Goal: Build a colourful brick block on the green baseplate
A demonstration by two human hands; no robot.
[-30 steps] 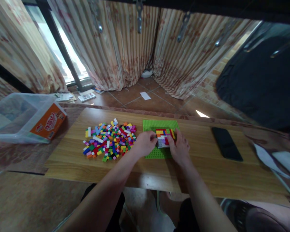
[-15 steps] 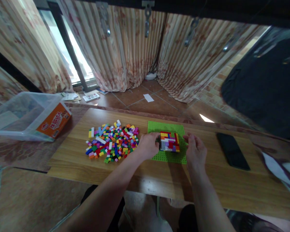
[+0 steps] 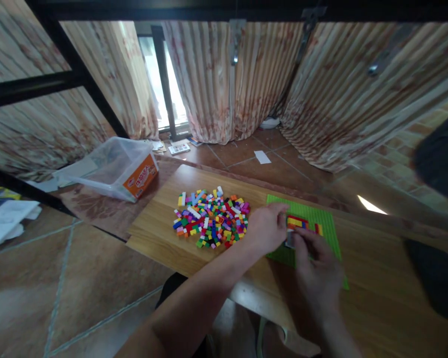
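A flat block of colourful toy bricks (image 3: 297, 222) sits over the green studded baseplate (image 3: 326, 217). At the block's left edge, my left hand (image 3: 268, 227) is closed with its fingertips gripping that side. My right hand (image 3: 319, 266) reaches over the block's near right part. Its thumb and fingers are pinched together against the top near a greyish-white piece (image 3: 290, 239), and whatever is between them is hidden. Much of the block is covered by the right hand. To the left of my left hand lies a loose pile of mixed toy bricks (image 3: 211, 219).
The wooden table (image 3: 153, 233) carries the pile and baseplate. A dark phone (image 3: 433, 273) lies at the right. Beyond the left end stands a clear plastic bin (image 3: 108, 166) with an orange label. A black bar (image 3: 209, 12) crosses overhead, before striped curtains (image 3: 205, 84).
The view has swung left, so the table things appear further right. My right hand has moved from beside the block onto it. My left hand stays at its left edge.
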